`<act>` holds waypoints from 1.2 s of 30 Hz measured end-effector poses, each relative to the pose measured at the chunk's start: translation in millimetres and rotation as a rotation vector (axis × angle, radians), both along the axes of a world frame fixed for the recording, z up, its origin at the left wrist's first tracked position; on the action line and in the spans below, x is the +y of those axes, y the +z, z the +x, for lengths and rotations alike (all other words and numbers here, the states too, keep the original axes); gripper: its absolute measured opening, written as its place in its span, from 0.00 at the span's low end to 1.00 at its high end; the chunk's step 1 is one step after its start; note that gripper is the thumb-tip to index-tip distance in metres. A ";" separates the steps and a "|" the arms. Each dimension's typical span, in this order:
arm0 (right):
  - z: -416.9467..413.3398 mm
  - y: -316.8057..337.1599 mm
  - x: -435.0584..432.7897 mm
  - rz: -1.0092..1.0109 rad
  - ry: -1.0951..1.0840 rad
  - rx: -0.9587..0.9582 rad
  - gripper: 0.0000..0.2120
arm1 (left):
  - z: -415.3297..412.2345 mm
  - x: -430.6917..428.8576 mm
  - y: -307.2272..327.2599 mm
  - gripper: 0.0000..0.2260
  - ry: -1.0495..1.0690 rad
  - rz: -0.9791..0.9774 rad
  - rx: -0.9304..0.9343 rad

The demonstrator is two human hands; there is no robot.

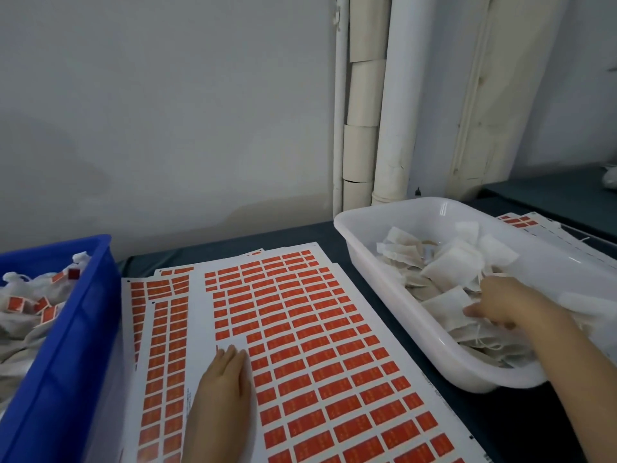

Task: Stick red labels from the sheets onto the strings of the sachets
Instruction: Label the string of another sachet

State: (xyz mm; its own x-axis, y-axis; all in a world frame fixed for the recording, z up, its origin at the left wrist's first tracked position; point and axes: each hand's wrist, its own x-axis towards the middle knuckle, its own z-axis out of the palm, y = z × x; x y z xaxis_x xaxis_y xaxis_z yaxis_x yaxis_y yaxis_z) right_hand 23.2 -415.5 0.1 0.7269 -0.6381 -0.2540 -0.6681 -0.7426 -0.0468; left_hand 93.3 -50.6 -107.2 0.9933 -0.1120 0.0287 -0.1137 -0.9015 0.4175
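A large white sheet of red labels (317,345) lies on the dark table in front of me, over other sheets (157,329). My left hand (225,379) rests flat on the top sheet's left part, fingers straight, beside a strip where labels are gone. My right hand (500,305) reaches into the white tub (374,265) at the right, fingers curled among white sachets (447,269) and their strings; whether it holds one I cannot tell. The blue crate (76,329) at the left holds sachets with red labels (16,304) on them.
More label sheets (521,220) lie behind the white tub. A grey wall and white pipes (394,111) stand behind the table. The dark tabletop (367,315) shows between the sheets and the tub.
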 end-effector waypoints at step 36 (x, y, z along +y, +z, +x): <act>48.2 -46.8 217.1 0.723 0.477 -0.899 0.07 | -1.4 -10.3 45.4 0.07 -0.057 -1.111 0.052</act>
State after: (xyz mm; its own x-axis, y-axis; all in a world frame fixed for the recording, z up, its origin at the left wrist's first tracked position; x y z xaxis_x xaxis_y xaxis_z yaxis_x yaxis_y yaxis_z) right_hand 71.5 -198.4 -46.7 0.9450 -0.1845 0.2702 0.1411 -0.5153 -0.8453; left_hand 91.9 -60.9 -61.8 0.9904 -0.0950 0.1000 -0.1021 -0.0181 0.9946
